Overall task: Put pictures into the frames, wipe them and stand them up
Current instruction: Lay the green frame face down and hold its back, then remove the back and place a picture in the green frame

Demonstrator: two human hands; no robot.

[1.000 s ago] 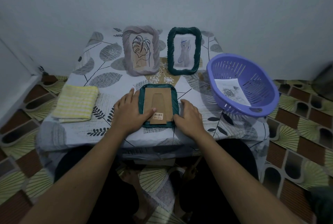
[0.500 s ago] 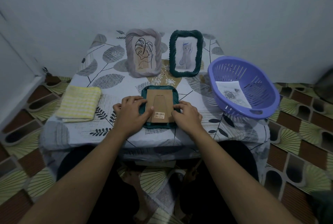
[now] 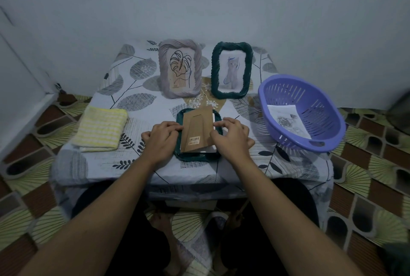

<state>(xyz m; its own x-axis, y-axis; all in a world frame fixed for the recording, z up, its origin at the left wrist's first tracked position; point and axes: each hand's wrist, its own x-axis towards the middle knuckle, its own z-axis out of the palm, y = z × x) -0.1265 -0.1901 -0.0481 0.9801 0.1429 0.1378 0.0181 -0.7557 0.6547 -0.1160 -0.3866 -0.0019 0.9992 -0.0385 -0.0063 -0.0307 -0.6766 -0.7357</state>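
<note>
A dark green frame point(image 3: 197, 157) lies face down near the table's front edge. Its brown backing board point(image 3: 196, 131) sits askew on it, with a white edge showing along the board's right side. My left hand point(image 3: 162, 138) has curled fingers on the board's left edge. My right hand point(image 3: 233, 137) pinches the board's right edge. A loose picture point(image 3: 286, 120) lies in the purple basket point(image 3: 310, 98) on the right. At the back a lilac frame point(image 3: 164, 69) with a leaf drawing and a green frame point(image 3: 215, 71) with a cat picture both stand upright.
A folded yellow cloth point(image 3: 99, 129) lies at the table's left side. The small table point(image 3: 133, 164) has a leaf-print cover and stands against a white wall. Patterned floor tiles surround it, and my knees are under its front edge.
Both hands went from lying flat beside the frame to curling their fingers on the backing board. The board has shifted out of square and its right edge now shows white beneath.
</note>
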